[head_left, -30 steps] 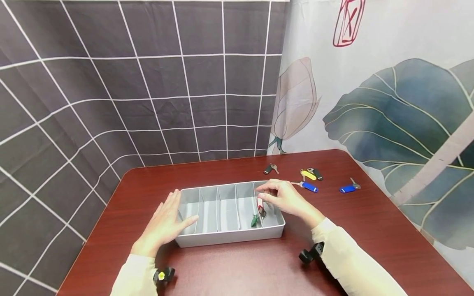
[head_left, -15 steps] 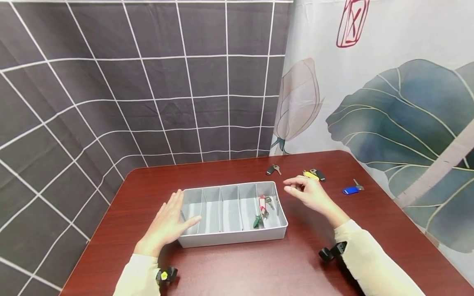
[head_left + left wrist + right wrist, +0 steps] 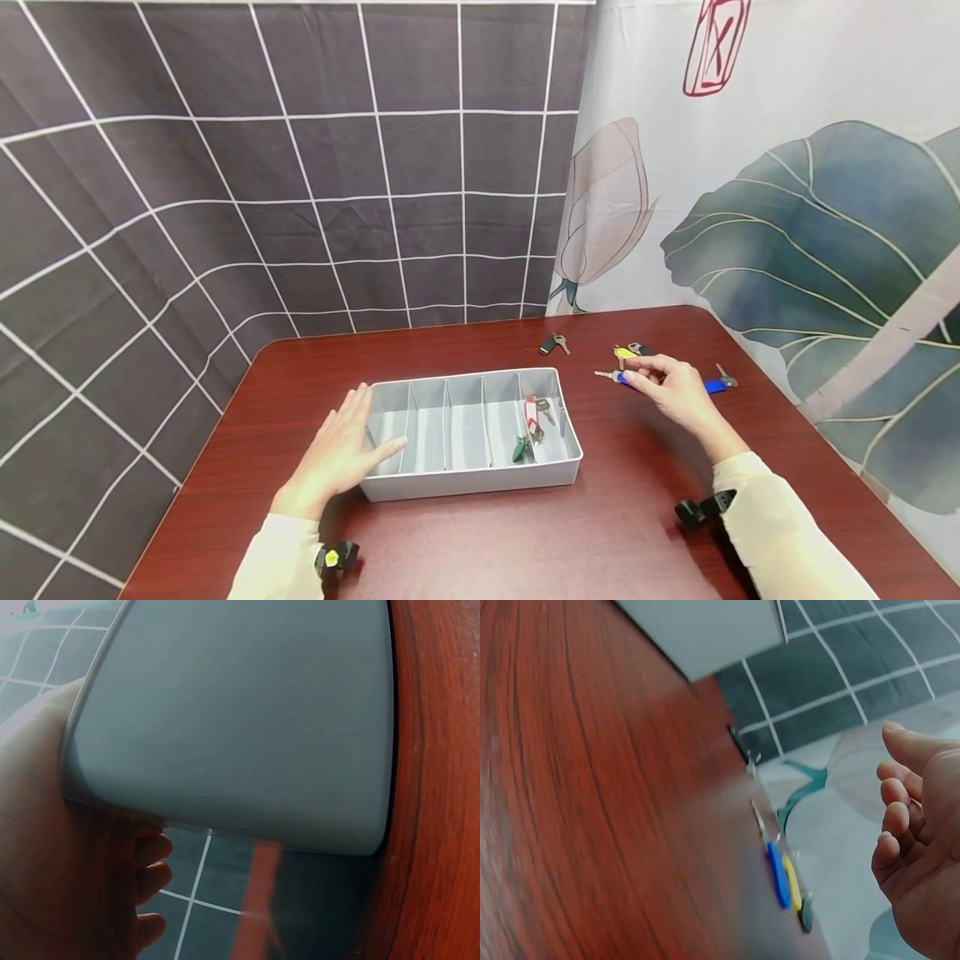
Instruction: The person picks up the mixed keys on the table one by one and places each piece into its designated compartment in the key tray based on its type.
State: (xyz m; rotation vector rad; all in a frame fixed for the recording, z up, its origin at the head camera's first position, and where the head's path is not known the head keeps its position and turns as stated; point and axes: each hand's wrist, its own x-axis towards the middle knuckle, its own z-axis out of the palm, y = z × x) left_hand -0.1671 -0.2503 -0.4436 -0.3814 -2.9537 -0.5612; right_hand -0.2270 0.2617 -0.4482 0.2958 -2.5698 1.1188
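My left hand [image 3: 335,454] rests at the left end of a grey divided tray [image 3: 472,483], its fingers straight along the end and its thumb reaching over the rim. In the left wrist view the tray's wall hides that thumb. My right hand [image 3: 678,396], fingers loosely bent, hovers over a blue key tag [image 3: 622,379] with a key, partly covering it in the head view. The right wrist view has this hand apart from the blue tag, with nothing held. A red key tag [image 3: 532,414] with keys and a green tag [image 3: 520,449] lie towards the tray's right end.
Beside the blue tag lie a yellow key tag [image 3: 624,353] and a black one [image 3: 641,349]. Another black tag with a key [image 3: 548,344] is behind the tray, and a second blue tag [image 3: 715,386] sits farther right. Curtains hang behind the wooden table [image 3: 465,550].
My right hand has moved from over the tray's right compartment, rightwards across the table to above the blue key tag. My left hand has stayed at the tray's left end.
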